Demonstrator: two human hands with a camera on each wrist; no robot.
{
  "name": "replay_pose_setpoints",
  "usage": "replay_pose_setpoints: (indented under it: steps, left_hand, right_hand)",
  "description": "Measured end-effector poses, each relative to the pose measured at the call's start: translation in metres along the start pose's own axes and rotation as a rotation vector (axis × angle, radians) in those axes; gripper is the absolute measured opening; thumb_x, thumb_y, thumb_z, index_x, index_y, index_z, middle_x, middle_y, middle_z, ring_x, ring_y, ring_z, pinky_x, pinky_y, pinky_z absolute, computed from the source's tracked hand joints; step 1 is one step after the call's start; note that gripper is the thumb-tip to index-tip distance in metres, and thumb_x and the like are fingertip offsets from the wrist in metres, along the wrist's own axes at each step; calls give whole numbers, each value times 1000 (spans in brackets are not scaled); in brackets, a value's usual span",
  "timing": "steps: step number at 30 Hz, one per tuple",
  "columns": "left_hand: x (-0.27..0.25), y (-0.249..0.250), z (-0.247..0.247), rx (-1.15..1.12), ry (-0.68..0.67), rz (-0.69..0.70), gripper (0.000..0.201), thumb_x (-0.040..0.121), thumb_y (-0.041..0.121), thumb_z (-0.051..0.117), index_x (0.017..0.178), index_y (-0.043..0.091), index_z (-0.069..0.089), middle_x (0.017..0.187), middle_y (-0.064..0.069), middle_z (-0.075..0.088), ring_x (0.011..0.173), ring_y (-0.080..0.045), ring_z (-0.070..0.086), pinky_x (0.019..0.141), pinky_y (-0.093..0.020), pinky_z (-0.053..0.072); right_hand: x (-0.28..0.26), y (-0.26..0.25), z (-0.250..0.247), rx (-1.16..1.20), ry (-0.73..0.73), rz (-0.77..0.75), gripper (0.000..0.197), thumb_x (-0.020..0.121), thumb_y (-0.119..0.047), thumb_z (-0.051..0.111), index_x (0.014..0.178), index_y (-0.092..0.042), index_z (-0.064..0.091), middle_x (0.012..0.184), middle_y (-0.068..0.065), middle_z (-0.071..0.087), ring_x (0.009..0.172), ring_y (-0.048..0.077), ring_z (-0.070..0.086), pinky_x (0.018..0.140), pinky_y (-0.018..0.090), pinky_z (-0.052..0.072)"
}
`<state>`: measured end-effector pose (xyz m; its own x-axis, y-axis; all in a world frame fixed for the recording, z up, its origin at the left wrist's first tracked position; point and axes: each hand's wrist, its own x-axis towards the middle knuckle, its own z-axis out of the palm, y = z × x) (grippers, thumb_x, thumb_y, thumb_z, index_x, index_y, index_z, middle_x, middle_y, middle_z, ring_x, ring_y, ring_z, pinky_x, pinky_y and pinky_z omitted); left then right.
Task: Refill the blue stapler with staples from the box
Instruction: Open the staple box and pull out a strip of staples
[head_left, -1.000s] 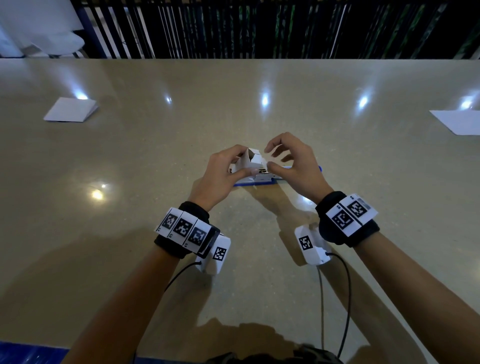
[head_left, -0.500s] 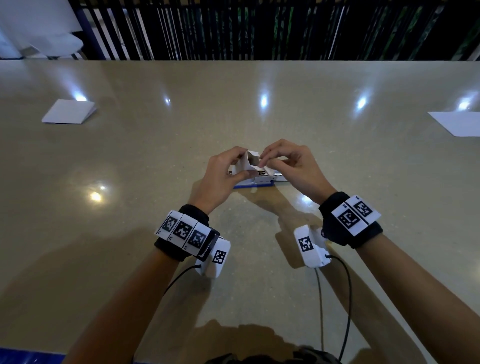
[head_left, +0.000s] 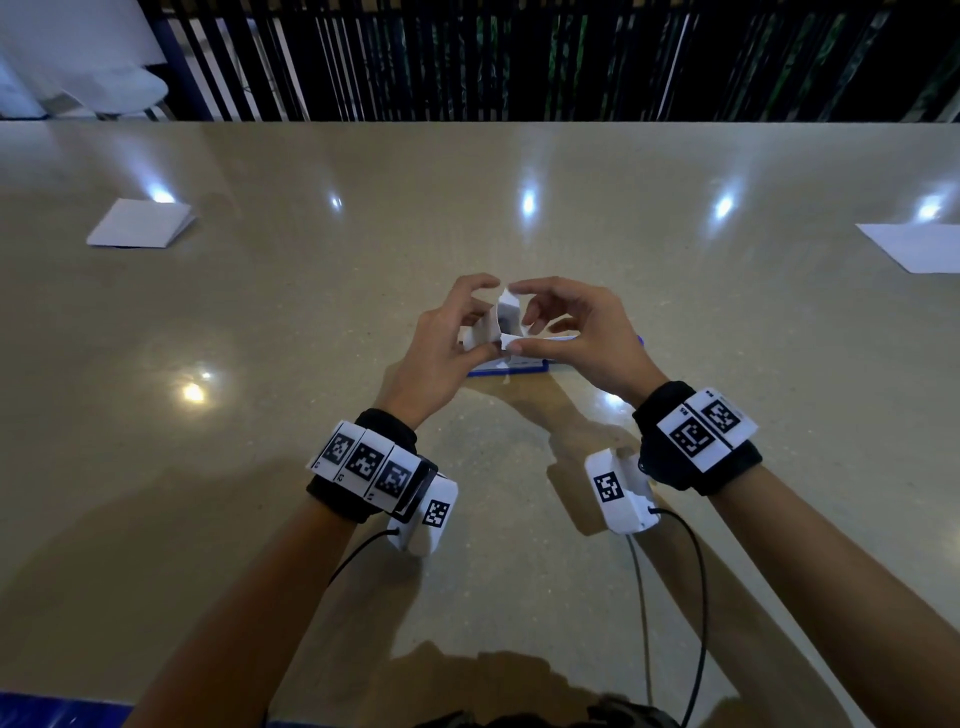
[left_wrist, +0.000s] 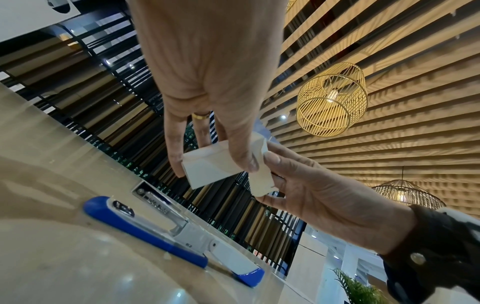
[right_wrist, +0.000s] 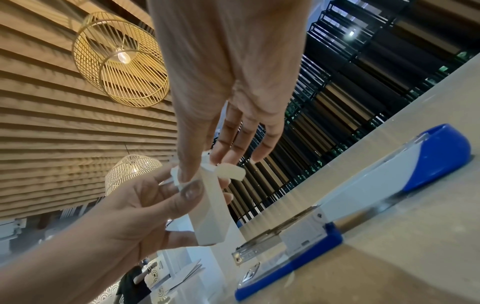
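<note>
A small white staple box (head_left: 474, 336) is held above the beige table, gripped by my left hand (head_left: 488, 318) between thumb and fingers. My right hand (head_left: 519, 317) pinches the box's end flaps, thumb below and forefinger above, and the flaps (right_wrist: 230, 172) stand folded out. The left wrist view shows the box (left_wrist: 205, 170) side on with the flap (left_wrist: 259, 164) between the right thumb and fingers. The blue and white stapler (left_wrist: 168, 230) lies swung open flat on the table just under the hands, its metal staple channel (right_wrist: 259, 244) exposed. The box's contents are hidden.
A folded white paper (head_left: 140, 228) lies far left and a white sheet (head_left: 914, 247) far right on the table (head_left: 260, 467). A dark slatted screen (head_left: 519, 57) runs behind the far edge. Cables trail from both wrist cameras toward me.
My right hand went from open beside the box to pinching its end flaps, which now stand pulled apart. My left hand has turned the box more upright.
</note>
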<state>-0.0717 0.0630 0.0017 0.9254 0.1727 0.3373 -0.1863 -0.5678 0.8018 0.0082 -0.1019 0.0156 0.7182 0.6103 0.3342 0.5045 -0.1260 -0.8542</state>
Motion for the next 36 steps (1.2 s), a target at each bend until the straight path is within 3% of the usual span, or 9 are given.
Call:
replay_pose_setpoints:
  steps: [3,9,14,17,19,24,27,30,36]
  left_hand:
    - [-2,2,-1,-12,-24,32,60,84,3,68,131,28,41,104,-6,67,100,-15,64,76,-25,59]
    - [-4,3,-4,45,15,96,38,80,2,68,114,14,56,105,-2,66,98,-11,60,75,-29,55]
    - [-4,4,-8,77,28,134,34,77,4,70,108,9,57,105,0,65,97,-10,58,73,-15,45]
    - [-3,6,-8,108,54,154,32,77,4,71,106,10,58,99,7,62,89,4,56,74,-10,43]
    - [-2,8,-8,135,76,180,32,76,1,69,105,10,60,98,6,63,89,0,57,74,-13,43]
    - [-4,18,-12,298,185,319,33,77,1,69,108,11,65,107,0,68,102,-21,61,83,-34,50]
    - [-3,26,-17,447,271,482,30,80,3,70,108,12,68,110,-1,71,108,-22,62,86,-38,51]
    - [5,27,-22,465,298,508,27,81,2,69,106,13,70,108,0,72,107,-22,63,81,-45,52]
    - [7,32,-32,606,302,556,31,81,2,66,106,20,70,111,8,72,113,-19,61,88,-47,48]
  right_hand:
    - [0,-1,1,-44,0,-19,50,67,-18,84,113,-11,67,86,3,64,77,21,63,78,40,56]
    - [-2,-2,4,-58,32,-17,44,65,-18,85,105,-7,69,84,3,66,77,17,64,79,41,57]
    - [-4,-5,7,-23,90,-72,12,81,-14,72,91,-7,70,87,6,69,81,22,66,79,44,56]
    - [-4,-7,11,-173,120,-189,13,83,-13,70,93,-10,77,86,9,66,74,19,61,71,24,52]
    - [-4,-8,16,-264,133,-256,15,84,-10,68,97,-8,76,85,11,63,69,16,55,66,14,44]
    - [-3,-15,21,-391,221,-344,13,85,-10,66,91,-5,76,84,15,59,67,20,54,60,28,44]
    - [-7,-21,20,-380,350,-438,10,83,-7,69,88,-1,76,83,14,62,70,17,56,64,15,39]
    - [-5,-22,22,-270,428,-436,10,80,-6,72,88,-1,76,82,13,69,73,15,62,69,11,44]
    - [-9,-23,23,-18,426,-331,14,77,-6,75,89,2,73,83,10,74,76,17,72,78,26,59]
